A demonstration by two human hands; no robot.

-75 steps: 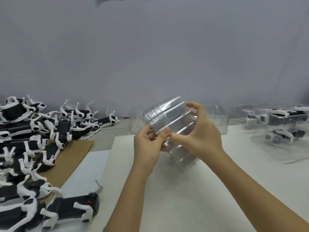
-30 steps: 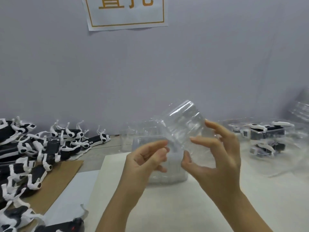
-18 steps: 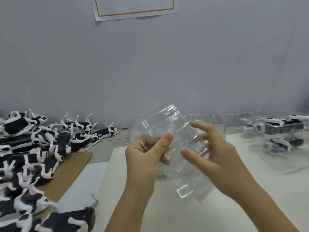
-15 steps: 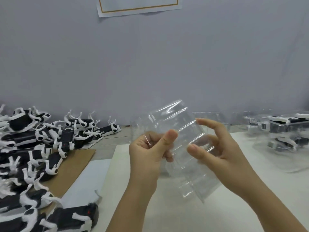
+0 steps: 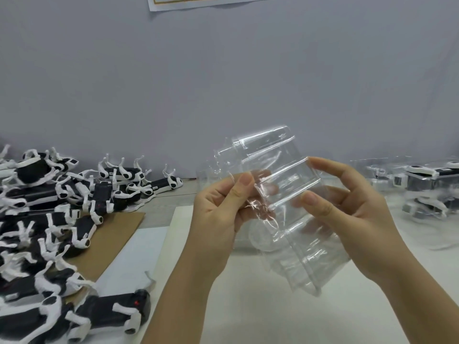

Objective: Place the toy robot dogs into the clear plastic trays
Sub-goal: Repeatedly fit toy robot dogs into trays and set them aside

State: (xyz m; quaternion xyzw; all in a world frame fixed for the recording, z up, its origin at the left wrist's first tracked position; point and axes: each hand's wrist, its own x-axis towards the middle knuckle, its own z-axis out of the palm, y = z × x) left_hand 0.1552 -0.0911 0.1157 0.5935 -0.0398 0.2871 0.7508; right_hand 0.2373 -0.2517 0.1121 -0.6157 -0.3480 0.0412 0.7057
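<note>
A clear moulded plastic tray point(image 5: 270, 152) is held up above the middle of the white table point(image 5: 248, 316), tilted so that its ribbed upper end is turned towards the far edge and its lower end towards the near edge. Its left rim is pinched between the thumb and curled fingers of the left hand point(image 5: 218, 209). Its right side is gripped by the right hand point(image 5: 355, 214): the thumb is pressed on the front face, the forefinger is laid on the upper right corner, and the remaining fingers are seen through the plastic behind it.

A heap of black-and-white toy robot dogs point(image 5: 57, 202) is spread along the left edge of the table, partly on a flat brown cardboard sheet point(image 5: 116, 237). Near the right edge, filled clear trays point(image 5: 429, 184) with dogs inside are set down, well apart from the hands. The far edge is backed by a grey wall point(image 5: 223, 83), on which a white paper sign point(image 5: 198, 1) is fixed.
</note>
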